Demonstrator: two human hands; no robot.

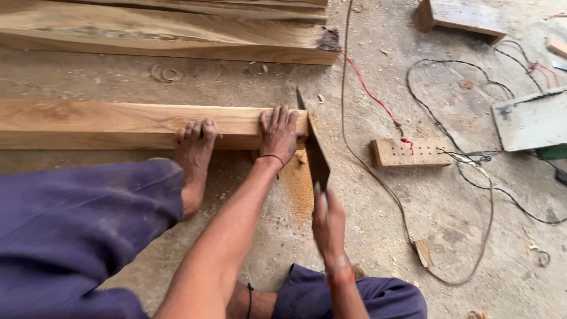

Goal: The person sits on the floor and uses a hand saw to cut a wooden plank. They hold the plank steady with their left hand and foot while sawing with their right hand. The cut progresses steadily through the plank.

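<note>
Wooden beam point(118, 124): lies across the dusty floor point(413, 224), its cut end beside the saw.
Your left hand point(279, 134): open, fingers flat, pressed on the beam's end.
Your bare foot point(194, 150): toes on the beam's edge.
Your right hand point(328, 221): closed on the handle of a handsaw point(315, 153), blade at the beam's end.
Sawdust pile point(300, 183): under the blade.
Perforated wooden block point(411, 152): well to your right, among cables.
</note>
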